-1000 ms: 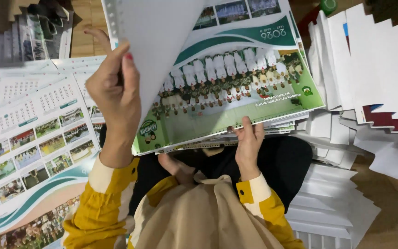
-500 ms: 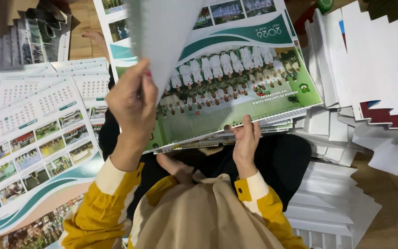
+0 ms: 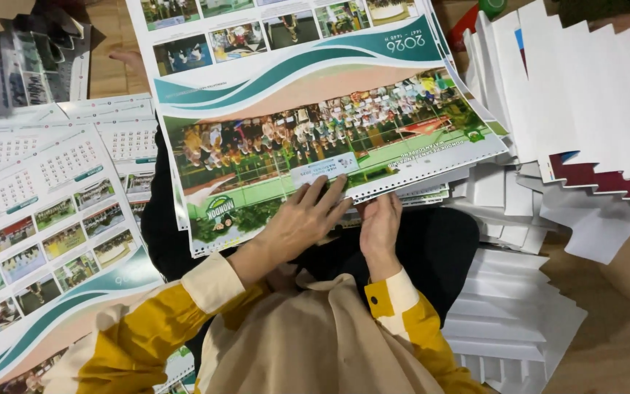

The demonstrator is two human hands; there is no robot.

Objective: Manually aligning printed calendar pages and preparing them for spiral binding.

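Observation:
A large printed calendar sheet [image 3: 308,109] with group photos, a green and teal wave and a punched bottom edge lies across my lap on a stack of similar sheets. My left hand [image 3: 304,219] lies flat on the sheet's near edge, fingers spread. My right hand [image 3: 379,226] rests at the same edge, fingers curled against the stack's punched border; whether it pinches the sheets I cannot tell. Both sleeves are yellow with white cuffs.
To the left lie more calendar sheets [image 3: 45,219] with month grids and small photos. A fanned pile of white sheets [image 3: 585,102] stands at the right, and another white stack [image 3: 512,321] lies lower right. Folded printed papers [image 3: 30,66] sit at top left on the wooden floor.
My left hand held a white sheet lifted up, turning it over. That sheet is gone from view and the hand has come down flat on the calendar sheet's near edge.

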